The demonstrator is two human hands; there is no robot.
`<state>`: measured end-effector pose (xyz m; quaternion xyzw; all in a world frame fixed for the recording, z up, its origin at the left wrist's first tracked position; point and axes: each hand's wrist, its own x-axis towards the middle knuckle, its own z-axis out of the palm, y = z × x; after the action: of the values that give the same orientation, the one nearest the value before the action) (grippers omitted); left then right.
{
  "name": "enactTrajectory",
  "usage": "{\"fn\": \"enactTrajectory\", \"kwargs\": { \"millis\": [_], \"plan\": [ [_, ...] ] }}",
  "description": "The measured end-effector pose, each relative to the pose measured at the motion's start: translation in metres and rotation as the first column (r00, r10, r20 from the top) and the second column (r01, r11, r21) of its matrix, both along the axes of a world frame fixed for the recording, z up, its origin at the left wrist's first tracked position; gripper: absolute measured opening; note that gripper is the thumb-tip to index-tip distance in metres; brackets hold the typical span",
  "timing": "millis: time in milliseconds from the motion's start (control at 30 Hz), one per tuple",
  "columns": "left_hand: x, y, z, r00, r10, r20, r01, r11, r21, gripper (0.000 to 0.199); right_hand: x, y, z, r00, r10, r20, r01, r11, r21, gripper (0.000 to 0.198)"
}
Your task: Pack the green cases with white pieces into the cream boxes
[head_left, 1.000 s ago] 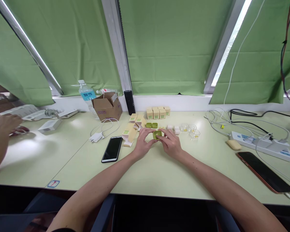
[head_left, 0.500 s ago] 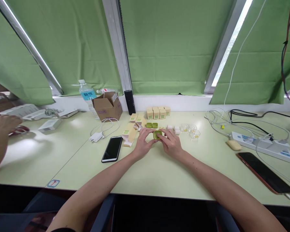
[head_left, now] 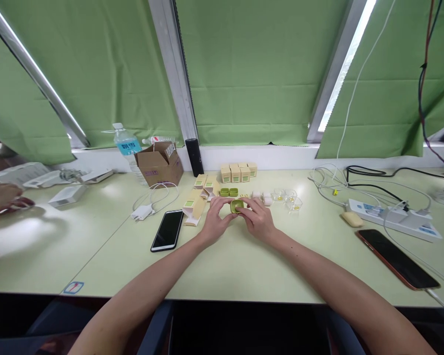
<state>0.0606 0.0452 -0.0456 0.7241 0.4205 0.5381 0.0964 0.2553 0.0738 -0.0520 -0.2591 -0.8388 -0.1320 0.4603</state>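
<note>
Between my two hands is a small square green cup [head_left: 237, 206], its hollow side facing me. My left hand [head_left: 217, 217] pinches its left side with thumb and index finger. On the other side my right hand [head_left: 258, 216] grips it, with fingertips at the rim and partly over the opening. Two more green cups [head_left: 229, 192] stand just behind. White rounded pieces [head_left: 262, 197] lie beyond my right fingers, partly hidden by them, and several clear plastic pieces [head_left: 289, 198] sit to their right. Opened small cartons [head_left: 194, 204] lie left of my left hand.
Several closed small boxes [head_left: 239, 172] line the back. A phone [head_left: 167, 230], charger [head_left: 142, 212], cardboard box [head_left: 160, 163] and black cylinder [head_left: 195, 157] are on the left. Right are a power strip [head_left: 392, 219] and another phone [head_left: 397, 258]. Another person's hand [head_left: 2, 195] is far left.
The view has shifted slightly, moving most things a little left in the picture. Both my hands keep hold of the green cup. The other person's hand at far left has moved toward the edge.
</note>
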Motion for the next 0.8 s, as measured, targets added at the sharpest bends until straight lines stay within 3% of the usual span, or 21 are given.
{"fn": "enactTrajectory", "kwargs": {
  "millis": [233,333,433,600,800],
  "plan": [
    [-0.001,0.005,-0.001,0.987,0.075,0.14,-0.064,0.994,-0.087,0.036,0.007,0.001,0.009,1.0,-0.013,-0.014,0.01,0.986,-0.169,0.043],
    [-0.003,0.009,-0.004,0.967,0.102,0.235,-0.069,0.987,-0.144,0.038,0.024,0.018,0.011,0.978,-0.209,0.0,0.204,0.957,-0.205,0.036],
    [-0.003,0.01,-0.005,0.952,0.092,0.292,-0.031,0.978,-0.207,0.039,0.045,0.039,0.009,0.911,-0.406,0.072,0.411,0.882,-0.232,0.035],
    [-0.001,0.006,-0.003,0.952,0.066,0.299,0.001,0.976,-0.219,0.04,0.061,0.053,0.003,0.818,-0.53,0.222,0.574,0.781,-0.246,0.035],
    [0.0,0.005,-0.003,0.965,0.049,0.257,-0.002,0.984,-0.178,0.037,0.047,0.049,-0.002,0.823,-0.42,0.383,0.498,0.857,-0.129,0.054]
  ]
}}
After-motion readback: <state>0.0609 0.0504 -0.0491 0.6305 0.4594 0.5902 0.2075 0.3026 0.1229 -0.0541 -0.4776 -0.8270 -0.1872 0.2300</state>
